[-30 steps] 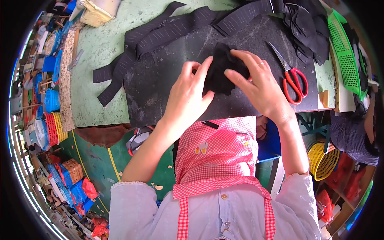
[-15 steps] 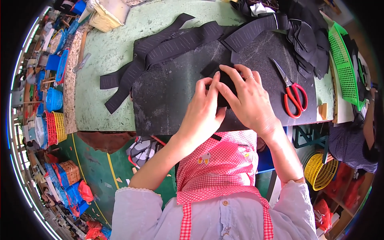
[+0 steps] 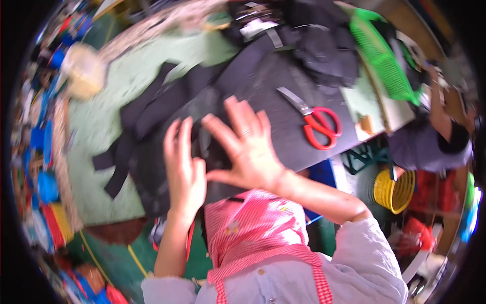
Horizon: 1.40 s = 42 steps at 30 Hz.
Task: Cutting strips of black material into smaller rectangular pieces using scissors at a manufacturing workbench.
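My left hand is over the black board, its fingers stretched out and blurred, with nothing visible in its grasp. Beside it my right hand is spread wide, palm down, a ring on one finger. Dark fabric may lie in the shadow between the hands, but the blur hides its outline. Long black strips lie overlapping along the board's far left side and onto the pale green table. To the right of my right hand, red-handled scissors rest on the board with their blades slightly apart.
Black fabric pieces are heaped at the far right of the board. A green mesh basket stands beyond the table's right side, near another person's sleeve. A yellow basket is lower right; a cream container sits far left.
My hands have come apart from their close position, and their fingers have spread. The whole view has turned and shifted, so the table appears tilted. The scissors stay on the board.
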Motion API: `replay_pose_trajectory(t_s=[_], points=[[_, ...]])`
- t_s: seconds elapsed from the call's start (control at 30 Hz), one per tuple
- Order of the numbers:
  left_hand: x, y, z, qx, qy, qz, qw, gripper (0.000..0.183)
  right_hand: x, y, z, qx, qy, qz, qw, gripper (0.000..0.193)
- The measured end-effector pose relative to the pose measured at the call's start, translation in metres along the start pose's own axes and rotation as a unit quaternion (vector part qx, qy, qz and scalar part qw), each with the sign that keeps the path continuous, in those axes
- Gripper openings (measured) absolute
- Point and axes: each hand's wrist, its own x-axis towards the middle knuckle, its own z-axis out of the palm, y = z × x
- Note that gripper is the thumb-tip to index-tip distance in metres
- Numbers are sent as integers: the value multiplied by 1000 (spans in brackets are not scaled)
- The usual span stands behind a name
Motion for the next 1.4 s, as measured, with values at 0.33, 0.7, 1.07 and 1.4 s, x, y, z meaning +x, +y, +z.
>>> replay_pose_trajectory(t_s=[0.33, 0.7, 1.07, 1.4], points=[[4, 17, 41, -97, -33, 27, 994, 56, 20, 45, 16, 18, 53, -77, 995, 70], [-5, 17, 36, -167, 88, 28, 982, 52, -8, 54, -47, 169, 167, -105, 966, 31], [-13, -2, 33, -203, 141, 48, 968, 50, -62, 60, -29, 299, 161, 105, 935, 44], [-7, -22, 47, -286, 207, 22, 935, 39, -62, 78, -16, 187, 277, 102, 937, 35]])
